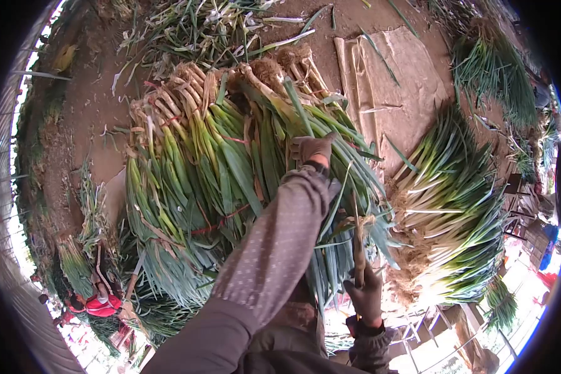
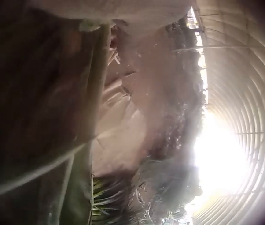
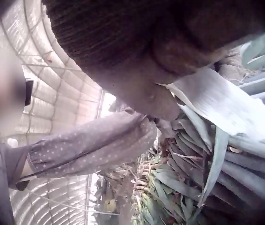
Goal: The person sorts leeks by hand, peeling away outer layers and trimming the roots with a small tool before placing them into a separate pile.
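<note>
My left hand (image 1: 311,149), in a greyish glove, grips green onion stalks (image 1: 287,112) on top of a large pile. Their roots point away from me and the long green leaves hang towards me. In the left wrist view a green leaf (image 2: 97,79) runs close to the lens, with the pale glove along the top. Low on the right, my gloved right hand (image 1: 366,293) pinches a dry brownish leaf (image 1: 359,249) that stretches up among the leaf ends. The right wrist view shows a pale, flat leaf (image 3: 221,103) coming from beside the right hand (image 3: 156,79).
Tied green onion bundles (image 1: 181,143) lie at left. A second heap (image 1: 449,218), with white stems and brown roots, spreads on the right. Brown sacking (image 1: 393,81) covers ground behind. Leaf trimmings (image 1: 199,31) litter the far ground. A person in red (image 1: 103,304) is at lower left.
</note>
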Demonstrator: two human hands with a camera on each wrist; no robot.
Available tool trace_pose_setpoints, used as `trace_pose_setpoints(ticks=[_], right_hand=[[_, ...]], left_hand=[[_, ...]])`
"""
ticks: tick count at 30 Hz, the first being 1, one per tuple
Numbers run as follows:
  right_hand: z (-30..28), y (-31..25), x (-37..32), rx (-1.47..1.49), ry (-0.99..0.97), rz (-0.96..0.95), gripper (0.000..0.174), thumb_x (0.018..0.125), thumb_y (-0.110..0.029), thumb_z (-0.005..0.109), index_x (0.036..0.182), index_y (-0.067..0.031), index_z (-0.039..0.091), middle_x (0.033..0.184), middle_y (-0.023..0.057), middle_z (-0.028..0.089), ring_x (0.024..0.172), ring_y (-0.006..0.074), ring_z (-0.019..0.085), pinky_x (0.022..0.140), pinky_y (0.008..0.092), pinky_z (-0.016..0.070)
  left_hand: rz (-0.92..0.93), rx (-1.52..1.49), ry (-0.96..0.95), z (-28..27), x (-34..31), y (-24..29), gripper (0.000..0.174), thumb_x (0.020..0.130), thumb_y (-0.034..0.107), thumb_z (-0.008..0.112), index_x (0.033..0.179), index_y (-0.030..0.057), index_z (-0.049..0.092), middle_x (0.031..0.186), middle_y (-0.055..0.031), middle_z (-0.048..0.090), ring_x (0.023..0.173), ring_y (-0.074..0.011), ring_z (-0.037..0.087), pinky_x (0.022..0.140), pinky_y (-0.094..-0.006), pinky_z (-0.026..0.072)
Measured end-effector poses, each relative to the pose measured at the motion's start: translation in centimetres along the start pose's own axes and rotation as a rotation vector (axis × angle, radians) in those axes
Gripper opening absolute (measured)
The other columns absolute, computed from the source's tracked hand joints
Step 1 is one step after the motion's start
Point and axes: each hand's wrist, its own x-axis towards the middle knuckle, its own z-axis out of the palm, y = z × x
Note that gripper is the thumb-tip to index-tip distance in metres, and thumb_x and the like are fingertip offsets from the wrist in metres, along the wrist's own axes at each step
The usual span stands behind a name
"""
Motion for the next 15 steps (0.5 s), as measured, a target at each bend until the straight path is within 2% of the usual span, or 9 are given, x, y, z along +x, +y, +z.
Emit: trace_pose_setpoints(ticks=[1, 4, 6, 8, 10, 12, 13, 14, 15], right_hand=[[0.1, 0.4, -0.4, 0.005, 0.003, 0.011, 0.044, 0.077, 0.000, 0.069, 0.121, 0.0008, 0.063, 0.088, 0.0067, 0.065, 0.080, 0.0132, 0.062, 0.074, 0.0304, 0.0527], [0.7, -0.7, -0.8, 0.043, -0.032, 0.080, 0.056, 0.077, 0.002, 0.068, 0.132, 0.0003, 0.060, 0.094, 0.0083, 0.067, 0.087, 0.0151, 0.064, 0.080, 0.0294, 0.0526], [1.5, -1.4, -0.5, 0.090, 0.017, 0.010, 0.044, 0.076, 0.000, 0.071, 0.119, 0.0020, 0.063, 0.085, 0.0048, 0.065, 0.079, 0.0128, 0.062, 0.076, 0.0289, 0.0519], [1.8, -1.9, -0.2, 0.102, -0.006, -0.029, 0.047, 0.076, 0.001, 0.070, 0.121, 0.0019, 0.062, 0.086, 0.0048, 0.065, 0.080, 0.0127, 0.062, 0.076, 0.0288, 0.0519], [1.8, -3.1, 0.3, 0.095, -0.040, -0.074, 0.049, 0.076, 0.001, 0.070, 0.124, 0.0016, 0.061, 0.087, 0.0045, 0.065, 0.081, 0.0126, 0.062, 0.076, 0.0285, 0.0516], [1.9, -5.0, 0.7, 0.133, -0.091, -0.052, 0.048, 0.076, 0.001, 0.070, 0.123, 0.0014, 0.062, 0.087, 0.0046, 0.065, 0.079, 0.0134, 0.062, 0.075, 0.0285, 0.0514], [2.7, -4.7, 0.8, 0.133, -0.134, -0.100, 0.054, 0.076, 0.001, 0.070, 0.129, 0.0016, 0.059, 0.088, 0.0049, 0.064, 0.081, 0.0126, 0.061, 0.075, 0.0281, 0.0507], [3.6, -4.9, 1.0, 0.132, -0.216, -0.114, 0.063, 0.077, 0.000, 0.071, 0.138, 0.0014, 0.054, 0.101, 0.0097, 0.067, 0.093, 0.0165, 0.065, 0.083, 0.0303, 0.0517], [4.8, -6.2, 1.4, 0.122, -0.301, -0.193, 0.067, 0.079, -0.002, 0.071, 0.143, -0.0005, 0.051, 0.114, 0.0166, 0.066, 0.106, 0.0260, 0.066, 0.090, 0.0345, 0.0519]], left_hand=[[-0.108, 0.031, 0.079, 1.3, 0.5, 0.4, 0.104, 0.066, 0.054, 0.087, 0.136, -0.0040, 0.038, 0.144, -0.0256, 0.045, 0.125, -0.0439, 0.054, 0.101, -0.0494, 0.0498], [-0.074, 0.046, 0.129, 3.0, 4.3, -1.0, 0.091, 0.068, 0.035, 0.083, 0.136, -0.0038, 0.036, 0.138, -0.0254, 0.047, 0.121, -0.0439, 0.057, 0.101, -0.0537, 0.0491], [0.067, -0.161, -0.024, 0.7, 5.4, -3.3, 0.081, 0.065, 0.020, 0.075, 0.131, -0.0081, 0.038, 0.130, -0.0280, 0.052, 0.114, -0.0447, 0.060, 0.100, -0.0469, 0.0495], [0.302, -0.152, -0.032, -2.1, 7.3, -7.3, 0.083, 0.062, 0.016, 0.077, 0.132, -0.0105, 0.040, 0.123, -0.0302, 0.057, 0.112, -0.0453, 0.060, 0.100, -0.0437, 0.0491], [0.599, -0.356, 0.013, -6.3, 9.7, -13.7, 0.089, 0.062, 0.011, 0.079, 0.138, -0.0097, 0.038, 0.119, -0.0310, 0.060, 0.112, -0.0450, 0.061, 0.099, -0.0435, 0.0492], [0.684, -0.226, -0.031, -14.3, 9.1, -20.6, 0.096, 0.063, 0.008, 0.080, 0.146, -0.0056, 0.034, 0.123, -0.0306, 0.059, 0.114, -0.0455, 0.060, 0.097, -0.0449, 0.0499], [0.631, 0.012, 0.028, -18.7, 6.5, -22.3, 0.099, 0.063, 0.009, 0.081, 0.149, -0.0030, 0.032, 0.124, -0.0301, 0.058, 0.114, -0.0457, 0.060, 0.097, -0.0455, 0.0503], [0.567, 0.248, 0.085, -22.4, 3.6, -23.8, 0.103, 0.064, 0.010, 0.082, 0.152, -0.0003, 0.031, 0.125, -0.0296, 0.058, 0.114, -0.0458, 0.060, 0.096, -0.0461, 0.0506], [0.525, 0.279, 0.071, -23.9, 2.0, -26.8, 0.106, 0.062, 0.011, 0.083, 0.153, -0.0001, 0.030, 0.126, -0.0294, 0.057, 0.113, -0.0460, 0.060, 0.097, -0.0464, 0.0507]])
